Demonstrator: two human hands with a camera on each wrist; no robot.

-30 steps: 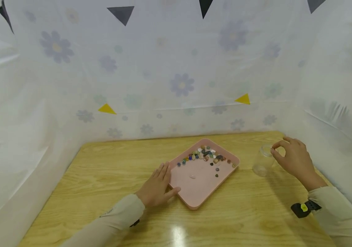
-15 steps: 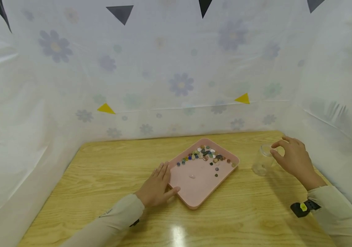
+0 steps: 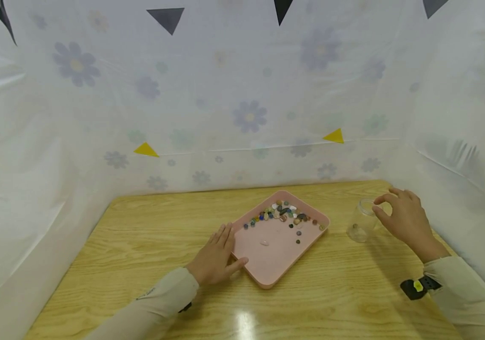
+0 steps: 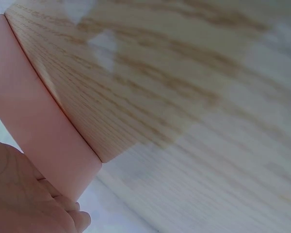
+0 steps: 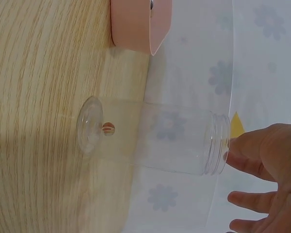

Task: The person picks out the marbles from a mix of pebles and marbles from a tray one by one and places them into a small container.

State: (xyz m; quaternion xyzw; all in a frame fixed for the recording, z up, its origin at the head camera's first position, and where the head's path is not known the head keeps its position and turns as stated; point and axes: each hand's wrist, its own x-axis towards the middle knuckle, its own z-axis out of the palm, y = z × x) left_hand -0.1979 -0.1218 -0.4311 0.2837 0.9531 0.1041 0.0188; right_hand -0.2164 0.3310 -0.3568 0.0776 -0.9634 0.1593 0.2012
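Note:
A clear jar (image 3: 362,221) stands upright and lidless on the table's right side. Inside it, near the bottom, is one small brown, banded round stone (image 5: 108,128). My right hand (image 3: 405,218) is at the jar's mouth, thumb and index fingertips slightly apart at the rim; nothing shows between them. The other fingers extend away from the jar. My left hand (image 3: 212,259) rests against the near left side of a pink tray (image 3: 268,264), fingers straight and thumb over its edge. In the left wrist view, the fingers lie along the tray's outer wall (image 4: 48,126).
Several small colourful stones (image 3: 284,211) cluster along the tray's far side, with a few scattered lower. A whitish stone (image 3: 264,243) lies alone near its middle. The wooden table (image 3: 157,231) is enclosed by flower-patterned white sheeting (image 3: 208,94).
A small stone has appeared inside the jar and shifted slightly left near its bottom. My right thumb and index finger have parted a little. My left hand and the tray have stayed put.

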